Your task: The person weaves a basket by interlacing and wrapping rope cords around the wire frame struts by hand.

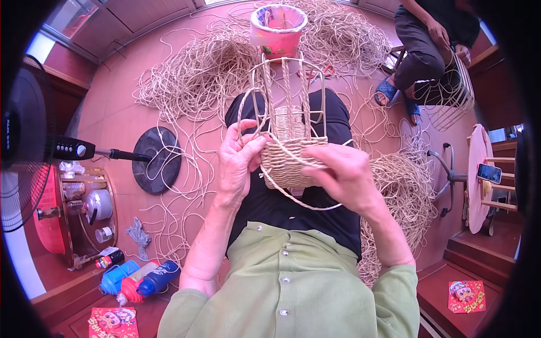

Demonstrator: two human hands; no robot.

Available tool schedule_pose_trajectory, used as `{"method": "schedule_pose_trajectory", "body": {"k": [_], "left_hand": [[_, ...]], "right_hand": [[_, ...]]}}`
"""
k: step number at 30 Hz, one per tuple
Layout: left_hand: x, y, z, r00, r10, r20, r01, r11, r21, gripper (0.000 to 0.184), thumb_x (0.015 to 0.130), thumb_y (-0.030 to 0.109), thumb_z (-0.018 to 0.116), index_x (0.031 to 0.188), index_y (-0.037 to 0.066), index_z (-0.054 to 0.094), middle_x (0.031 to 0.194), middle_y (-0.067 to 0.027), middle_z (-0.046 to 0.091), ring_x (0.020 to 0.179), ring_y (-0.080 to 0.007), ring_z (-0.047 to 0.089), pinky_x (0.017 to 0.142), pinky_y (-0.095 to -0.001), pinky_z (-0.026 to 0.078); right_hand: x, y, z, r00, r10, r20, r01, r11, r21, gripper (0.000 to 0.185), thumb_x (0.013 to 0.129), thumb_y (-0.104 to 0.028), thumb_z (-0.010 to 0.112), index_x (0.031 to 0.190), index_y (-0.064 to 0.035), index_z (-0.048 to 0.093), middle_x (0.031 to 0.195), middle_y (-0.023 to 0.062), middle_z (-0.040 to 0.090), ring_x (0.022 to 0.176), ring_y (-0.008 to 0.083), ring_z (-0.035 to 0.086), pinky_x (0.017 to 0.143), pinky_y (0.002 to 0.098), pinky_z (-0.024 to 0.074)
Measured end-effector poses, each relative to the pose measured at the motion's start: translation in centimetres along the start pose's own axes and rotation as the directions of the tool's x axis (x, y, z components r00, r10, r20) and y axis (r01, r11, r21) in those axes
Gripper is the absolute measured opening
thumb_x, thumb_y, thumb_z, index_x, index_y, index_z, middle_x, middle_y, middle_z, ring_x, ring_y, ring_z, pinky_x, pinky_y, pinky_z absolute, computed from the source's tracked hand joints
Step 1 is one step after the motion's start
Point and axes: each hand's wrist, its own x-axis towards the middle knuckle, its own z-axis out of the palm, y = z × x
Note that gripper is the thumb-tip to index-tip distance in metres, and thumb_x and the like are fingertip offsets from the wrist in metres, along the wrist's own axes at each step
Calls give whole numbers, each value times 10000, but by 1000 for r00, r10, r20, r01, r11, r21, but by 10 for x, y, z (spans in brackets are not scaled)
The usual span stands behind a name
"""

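A half-woven basket [290, 160] of twisted straw-coloured cord rests on my lap, its wire frame with upright cord-wrapped bars pointing away from me. My left hand [239, 160] is closed at the basket's left edge, thumb and fingers pinching a strand of the cord [243, 107] that loops up beside the frame. On the right of the woven side, my right hand [344, 172] has its fingers bent together over a strand that crosses the weave. Its fingertips partly hide that strand. A loose loop of cord hangs below the basket.
Heaps of cord [191, 79] cover the floor on several sides. A pink bin [278, 34] with a liner stands ahead, red-handled scissors [324, 72] nearby. At left are a fan [73, 147] and bottles [158, 277]. A seated person [431, 45] at right holds a wire frame [453, 93].
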Motion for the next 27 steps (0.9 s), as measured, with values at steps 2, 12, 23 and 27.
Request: {"method": "schedule_pose_trajectory", "body": {"k": [2,12,23,27], "left_hand": [[-3,-6,-4,1000,-8,2,8,999,-39,336,1002,212,666,1254,9,577,887,-35,726,587,-27,543,466,-170,357],[-16,-9,13,999,9,-48,-7,999,32,111,983,158,707,991,47,699,760,66,618,572,11,433,493,-175,289],[-39,52,3,867,474,150,-426,553,716,219,1048,178,621,949,-11,669,786,3,609,713,-68,515,645,-237,427],[-35,83,13,915,359,186,-377,595,710,159,1018,108,654,924,-15,690,794,14,634,726,-46,521,645,-223,423]], "right_hand": [[-14,0,-28,973,228,30,-230,962,149,100,878,-114,753,919,-26,731,736,72,672,615,161,625,569,321,472],[-44,-26,-65,909,411,67,-414,871,264,164,916,-89,677,782,1,699,663,28,650,594,94,590,548,272,430],[-72,45,-30,895,446,-3,-434,873,223,193,1001,-182,645,975,-9,725,870,63,687,732,145,614,701,292,505],[-45,38,-39,887,452,-97,-437,888,143,210,995,-200,646,1082,-15,698,991,99,696,837,198,643,788,328,518]]}}
